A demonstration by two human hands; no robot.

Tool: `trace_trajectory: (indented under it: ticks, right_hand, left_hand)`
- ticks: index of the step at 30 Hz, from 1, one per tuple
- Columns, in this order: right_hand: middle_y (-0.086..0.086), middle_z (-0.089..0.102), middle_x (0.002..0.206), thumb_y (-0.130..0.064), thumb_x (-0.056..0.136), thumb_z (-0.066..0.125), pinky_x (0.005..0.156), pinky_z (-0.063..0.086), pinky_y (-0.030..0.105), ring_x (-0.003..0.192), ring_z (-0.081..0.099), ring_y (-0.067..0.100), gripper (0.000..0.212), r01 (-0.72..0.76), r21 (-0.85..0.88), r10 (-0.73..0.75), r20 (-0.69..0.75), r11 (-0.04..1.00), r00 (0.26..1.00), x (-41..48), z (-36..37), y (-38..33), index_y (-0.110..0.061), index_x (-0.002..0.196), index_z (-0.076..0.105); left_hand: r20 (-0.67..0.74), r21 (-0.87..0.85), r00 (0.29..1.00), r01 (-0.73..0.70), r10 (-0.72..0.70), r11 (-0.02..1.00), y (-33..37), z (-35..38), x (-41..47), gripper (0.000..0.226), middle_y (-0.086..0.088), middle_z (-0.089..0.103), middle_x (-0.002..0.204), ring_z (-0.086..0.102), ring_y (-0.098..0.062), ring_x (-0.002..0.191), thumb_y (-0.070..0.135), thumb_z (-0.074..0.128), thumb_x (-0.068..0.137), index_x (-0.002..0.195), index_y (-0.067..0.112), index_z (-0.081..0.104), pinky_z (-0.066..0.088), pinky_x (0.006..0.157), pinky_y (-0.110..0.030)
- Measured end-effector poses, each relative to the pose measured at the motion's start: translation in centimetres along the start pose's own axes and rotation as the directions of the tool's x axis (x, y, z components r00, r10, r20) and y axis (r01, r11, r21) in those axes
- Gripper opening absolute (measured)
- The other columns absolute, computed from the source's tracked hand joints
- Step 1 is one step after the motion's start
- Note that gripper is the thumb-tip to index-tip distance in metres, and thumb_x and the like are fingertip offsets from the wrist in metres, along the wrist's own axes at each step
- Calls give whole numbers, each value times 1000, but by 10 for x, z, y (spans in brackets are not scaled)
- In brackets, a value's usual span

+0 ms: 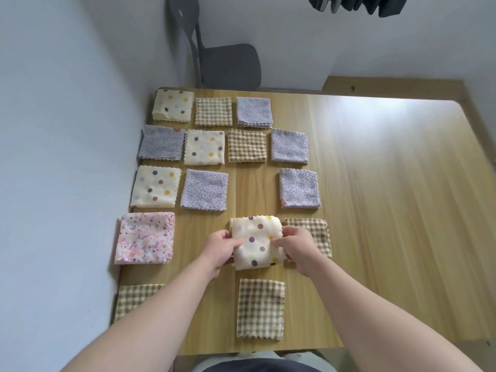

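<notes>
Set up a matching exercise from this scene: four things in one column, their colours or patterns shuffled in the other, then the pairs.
Things
1. held cloth, gripped by the left hand and right hand
2. chair
3. wall-side cloth, level with the hands
4. front cloth, in the nearest row, just below the hands

Colours
A. grey
B. brown and cream check
C. cream with coloured dots
D. pink floral speckle

Pairs: 1-C, 2-A, 3-D, 4-B

The light wooden table (375, 183) bears folded fabric squares (204, 147) (dotted, checked, speckled) in rows along its left edge; the pink floral cloth (145, 237) perhaps overhangs.
</notes>
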State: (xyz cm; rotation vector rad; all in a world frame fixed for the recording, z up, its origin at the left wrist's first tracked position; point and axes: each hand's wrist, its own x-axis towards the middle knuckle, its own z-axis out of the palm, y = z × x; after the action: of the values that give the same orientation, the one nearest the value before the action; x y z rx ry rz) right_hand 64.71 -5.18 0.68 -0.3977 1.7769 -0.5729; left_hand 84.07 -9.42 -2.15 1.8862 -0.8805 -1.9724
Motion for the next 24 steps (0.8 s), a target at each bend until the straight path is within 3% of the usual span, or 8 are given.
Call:
trace_trajectory:
  ticks: [2,5,10,13,16,19,21,24]
  right_hand:
    - [5,76,99,-1,85,73,58,58,30,81,73,21,36,69,-35,-70,-18,997,997,6,-2,-2,-8,120,68]
    - [5,76,93,0,85,70,72,61,41,85,74,22,26,115,-86,-117,-22,990,993,10,-1,-6,-13,108,70]
    - [3,73,93,-6,84,65,69,59,36,82,70,17,26,142,-233,-155,-40,962,987,20,9,-5,-16,108,67]
    - [-9,62,89,-9,85,62,60,49,22,78,61,6,37,132,-345,-154,-37,929,987,24,14,-1,-16,120,59]
    - [-13,50,88,-11,89,62,55,44,18,77,53,5,40,148,-438,-182,-38,887,983,27,17,2,-18,127,51]
    - [-4,57,97,-17,87,63,60,55,28,84,60,13,29,135,-490,-187,-58,861,981,27,21,6,-16,112,48]
    - [2,57,104,-25,84,65,72,58,38,90,61,19,33,101,-533,-165,-74,840,984,27,23,10,-14,111,50]
    - [5,59,104,-31,80,65,76,59,41,93,64,24,38,27,-573,-109,-109,819,988,29,27,10,-12,110,52]
  left_hand:
    - [-12,-7,1000,-25,25,1000,-1,3,3,8,-12,74,102,71,-22,82,5,67,94,101,9,66,57,63,-33]
    - [-72,46,994,-75,78,996,-4,5,9,11,-8,76,102,73,-25,94,6,69,93,101,14,67,61,83,-46]
    - [-188,283,968,-109,167,953,-8,7,17,10,3,73,99,69,-18,94,20,72,91,97,22,65,57,91,-43]
    - [-215,485,951,-96,225,869,-7,11,16,20,6,68,109,64,-16,97,27,70,92,109,21,61,51,87,-32]
    - [-279,600,923,-48,265,798,-7,16,14,32,2,60,119,61,-21,104,33,69,92,119,20,58,49,85,-33]
    - [-335,599,921,44,200,800,-8,18,11,37,0,58,121,61,-23,105,40,69,90,119,21,55,48,81,-33]
    - [-336,596,930,85,151,799,-8,20,8,41,0,60,120,63,-24,104,43,68,89,121,21,54,49,79,-32]
    - [-328,564,940,116,93,818,-8,23,7,44,-1,64,121,62,-22,97,41,69,89,125,18,54,45,75,-29]
